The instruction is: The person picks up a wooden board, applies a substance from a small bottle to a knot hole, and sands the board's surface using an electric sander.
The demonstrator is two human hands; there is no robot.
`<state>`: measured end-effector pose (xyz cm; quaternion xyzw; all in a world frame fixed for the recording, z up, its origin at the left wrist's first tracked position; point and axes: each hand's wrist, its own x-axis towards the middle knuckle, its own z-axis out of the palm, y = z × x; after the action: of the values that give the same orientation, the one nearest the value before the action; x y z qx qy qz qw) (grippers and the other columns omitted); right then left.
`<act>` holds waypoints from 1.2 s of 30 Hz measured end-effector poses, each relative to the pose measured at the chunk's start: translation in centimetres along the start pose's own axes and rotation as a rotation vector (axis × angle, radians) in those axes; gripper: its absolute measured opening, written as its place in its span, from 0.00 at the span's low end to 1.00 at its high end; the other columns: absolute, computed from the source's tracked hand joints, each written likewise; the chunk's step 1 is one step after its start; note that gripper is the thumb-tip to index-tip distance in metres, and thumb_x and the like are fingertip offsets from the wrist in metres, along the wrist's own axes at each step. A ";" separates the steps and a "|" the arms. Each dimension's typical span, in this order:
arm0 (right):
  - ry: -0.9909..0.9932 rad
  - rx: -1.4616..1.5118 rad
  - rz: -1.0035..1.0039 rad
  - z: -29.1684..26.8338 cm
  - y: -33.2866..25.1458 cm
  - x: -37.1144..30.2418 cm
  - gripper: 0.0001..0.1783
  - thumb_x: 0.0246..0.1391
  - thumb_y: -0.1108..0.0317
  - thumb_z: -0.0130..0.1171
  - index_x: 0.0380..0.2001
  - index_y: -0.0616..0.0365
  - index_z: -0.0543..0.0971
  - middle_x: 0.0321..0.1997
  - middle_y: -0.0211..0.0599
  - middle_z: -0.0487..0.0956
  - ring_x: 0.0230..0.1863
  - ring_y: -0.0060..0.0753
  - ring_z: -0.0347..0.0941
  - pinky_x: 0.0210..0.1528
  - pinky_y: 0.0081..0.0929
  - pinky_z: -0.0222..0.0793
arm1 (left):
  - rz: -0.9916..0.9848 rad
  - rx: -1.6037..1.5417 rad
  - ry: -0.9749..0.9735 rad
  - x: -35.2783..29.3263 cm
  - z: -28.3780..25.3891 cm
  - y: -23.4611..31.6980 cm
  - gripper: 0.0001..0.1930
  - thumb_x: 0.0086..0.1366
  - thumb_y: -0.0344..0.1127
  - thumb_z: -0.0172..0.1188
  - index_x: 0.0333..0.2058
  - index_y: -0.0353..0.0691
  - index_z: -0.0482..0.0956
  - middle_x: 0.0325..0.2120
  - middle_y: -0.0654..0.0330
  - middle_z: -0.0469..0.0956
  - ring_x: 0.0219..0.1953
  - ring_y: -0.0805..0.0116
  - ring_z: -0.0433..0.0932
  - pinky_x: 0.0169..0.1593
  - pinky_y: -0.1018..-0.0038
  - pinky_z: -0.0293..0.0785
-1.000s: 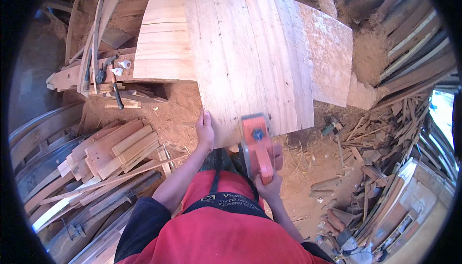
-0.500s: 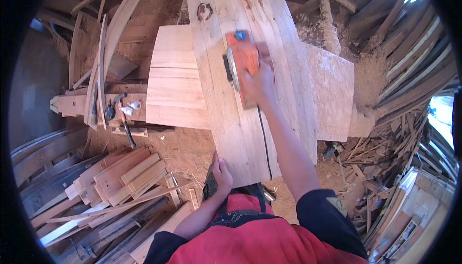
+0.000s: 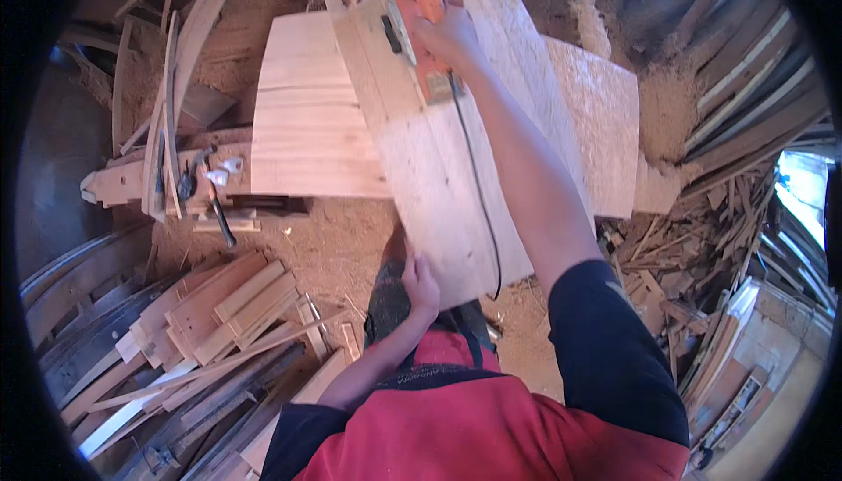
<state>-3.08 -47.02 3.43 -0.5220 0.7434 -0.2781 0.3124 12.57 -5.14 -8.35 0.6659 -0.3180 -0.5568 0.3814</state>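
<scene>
My right hand [image 3: 453,37] is wrapped round the handle of an orange electric planer [image 3: 426,53] with a blue front knob. The planer rests on the far part of a long pale wooden board [image 3: 438,209], near a dark knot. Its black cord [image 3: 481,187] runs back along the board toward me and hangs past the near end. At that near end, my left hand [image 3: 421,285] grips the board's left edge, fingers partly hidden. Beneath the long board, a wider wooden panel [image 3: 307,113] lies crosswise, sticking out on both sides.
Left of the panel lie a hammer [image 3: 219,211] and leaning curved strips [image 3: 210,29]. Stacked boards [image 3: 219,310] fill the lower left. Scrap wood [image 3: 728,244] is heaped at right, beside a pale box-like piece [image 3: 772,358]. Sawdust covers the ground [image 3: 324,235].
My right hand has pushed the planer away from me toward the board's far end, and my right arm is stretched further. My left hand stays at the near edge. The view has shifted slightly.
</scene>
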 end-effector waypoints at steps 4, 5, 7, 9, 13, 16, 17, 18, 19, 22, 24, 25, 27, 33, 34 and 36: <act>0.019 -0.069 -0.162 -1.6 6.6 -16.2 0.29 0.50 0.50 0.63 0.46 0.66 0.81 0.43 0.67 0.81 0.48 0.63 0.79 0.49 0.51 0.76 | -0.170 -0.177 -0.082 -0.1 0.1 2.1 0.30 0.78 0.51 0.40 0.66 0.33 0.65 0.59 0.51 0.74 0.59 0.64 0.73 0.62 0.67 0.67; 0.024 -0.058 -0.211 -2.5 8.8 -21.2 0.21 0.53 0.60 0.59 0.48 0.59 0.79 0.42 0.59 0.82 0.46 0.61 0.79 0.47 0.48 0.75 | -0.214 -0.239 -0.116 0.0 0.0 2.6 0.32 0.78 0.55 0.39 0.66 0.34 0.65 0.57 0.51 0.76 0.56 0.64 0.75 0.59 0.66 0.70; -0.074 0.056 -0.090 -4.7 11.8 -31.6 0.17 0.51 0.68 0.62 0.44 0.61 0.80 0.40 0.49 0.84 0.42 0.45 0.82 0.45 0.40 0.76 | -0.254 -0.305 -0.141 1.0 -1.4 1.9 0.34 0.77 0.59 0.39 0.66 0.35 0.66 0.55 0.52 0.78 0.54 0.65 0.77 0.57 0.65 0.73; -0.075 0.220 0.079 -6.7 12.4 -41.7 0.15 0.47 0.70 0.65 0.39 0.64 0.80 0.35 0.43 0.84 0.38 0.35 0.81 0.43 0.35 0.75 | -0.450 -0.581 -0.409 2.5 -4.6 -0.1 0.40 0.73 0.70 0.33 0.62 0.39 0.70 0.50 0.52 0.81 0.48 0.63 0.81 0.49 0.63 0.78; -0.007 0.179 0.086 -7.1 15.5 -56.2 0.13 0.45 0.70 0.65 0.36 0.63 0.80 0.28 0.41 0.82 0.31 0.33 0.80 0.36 0.34 0.74 | -0.643 -0.766 -0.464 3.4 -6.1 -0.1 0.46 0.68 0.77 0.31 0.60 0.40 0.72 0.50 0.49 0.81 0.52 0.56 0.80 0.55 0.60 0.76; -0.190 0.182 0.266 -6.8 16.1 -59.2 0.18 0.45 0.69 0.66 0.41 0.64 0.79 0.28 0.47 0.82 0.30 0.49 0.82 0.35 0.38 0.76 | -0.652 -0.784 -0.519 3.3 -6.4 0.0 0.47 0.68 0.76 0.31 0.59 0.35 0.71 0.53 0.48 0.79 0.53 0.56 0.79 0.57 0.60 0.74; -0.193 0.180 0.263 -6.6 15.8 -58.5 0.18 0.45 0.69 0.66 0.41 0.64 0.79 0.28 0.47 0.82 0.30 0.49 0.82 0.35 0.38 0.76 | -0.650 -0.788 -0.517 3.3 -6.3 0.3 0.47 0.68 0.76 0.31 0.59 0.35 0.71 0.53 0.48 0.79 0.53 0.56 0.79 0.57 0.60 0.74; -0.190 0.172 0.279 -6.2 15.5 -57.4 0.18 0.45 0.69 0.65 0.40 0.64 0.79 0.28 0.48 0.82 0.31 0.47 0.82 0.35 0.38 0.76 | -0.682 -0.763 -0.497 3.1 -6.2 0.6 0.49 0.67 0.78 0.30 0.58 0.35 0.72 0.54 0.48 0.79 0.54 0.57 0.79 0.58 0.61 0.74; -0.189 0.167 0.290 -5.9 14.2 -55.5 0.17 0.46 0.68 0.65 0.40 0.65 0.79 0.28 0.48 0.82 0.31 0.45 0.83 0.35 0.39 0.75 | -0.710 -0.739 -0.474 3.0 -6.3 1.1 0.50 0.65 0.80 0.30 0.57 0.35 0.73 0.54 0.49 0.79 0.54 0.57 0.79 0.58 0.61 0.74; -0.100 0.235 0.169 -4.5 10.2 -47.8 0.16 0.47 0.68 0.65 0.39 0.65 0.79 0.28 0.49 0.82 0.32 0.45 0.83 0.35 0.39 0.76 | -0.676 -0.781 -0.593 3.5 -6.7 -1.0 0.52 0.63 0.82 0.29 0.56 0.36 0.73 0.54 0.50 0.79 0.54 0.59 0.79 0.58 0.62 0.74; -0.055 0.208 0.079 -2.9 8.5 -42.0 0.15 0.49 0.67 0.65 0.39 0.64 0.80 0.29 0.51 0.83 0.33 0.48 0.83 0.36 0.40 0.76 | -0.697 -0.826 -0.599 3.2 -6.4 0.0 0.50 0.65 0.81 0.28 0.55 0.36 0.73 0.52 0.51 0.80 0.52 0.59 0.80 0.57 0.62 0.74; -0.026 0.191 0.015 -1.8 8.2 -38.9 0.16 0.49 0.67 0.66 0.40 0.65 0.80 0.30 0.53 0.83 0.34 0.50 0.84 0.37 0.40 0.76 | -0.720 -0.821 -0.572 3.3 -6.4 -0.4 0.50 0.65 0.81 0.28 0.55 0.36 0.73 0.50 0.51 0.81 0.51 0.59 0.80 0.57 0.63 0.74; 0.015 0.206 -0.067 0.0 6.1 -32.3 0.18 0.49 0.65 0.66 0.41 0.65 0.81 0.32 0.55 0.83 0.36 0.54 0.83 0.38 0.42 0.77 | -0.771 -0.841 -0.528 3.4 -6.5 -0.2 0.49 0.65 0.80 0.29 0.54 0.35 0.73 0.46 0.51 0.82 0.47 0.58 0.81 0.55 0.64 0.75; 0.089 0.070 -0.074 4.5 0.2 -9.6 0.26 0.47 0.58 0.65 0.44 0.68 0.80 0.37 0.55 0.83 0.38 0.48 0.82 0.41 0.42 0.78 | -0.815 -0.775 -0.418 2.8 -5.6 1.1 0.49 0.64 0.81 0.33 0.56 0.37 0.71 0.48 0.45 0.80 0.48 0.54 0.80 0.55 0.59 0.75; 0.053 0.064 -0.051 4.2 -0.9 -6.9 0.26 0.47 0.56 0.65 0.42 0.69 0.80 0.37 0.55 0.83 0.38 0.47 0.83 0.40 0.42 0.78 | -0.802 -0.802 -0.454 2.7 -5.5 0.9 0.48 0.65 0.80 0.33 0.56 0.37 0.72 0.49 0.45 0.80 0.48 0.54 0.80 0.55 0.59 0.75; 0.005 0.064 -0.027 4.0 -2.4 -4.7 0.27 0.47 0.55 0.65 0.40 0.70 0.80 0.36 0.56 0.84 0.38 0.47 0.83 0.39 0.42 0.78 | -0.816 -1.161 -0.738 3.6 -6.0 -2.5 0.48 0.65 0.80 0.33 0.56 0.37 0.72 0.49 0.44 0.80 0.49 0.53 0.80 0.56 0.58 0.74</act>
<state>2.65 -43.64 3.40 -0.5211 0.7277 -0.3073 0.3231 19.16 -5.96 -11.75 0.1977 0.1855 -0.9135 0.3033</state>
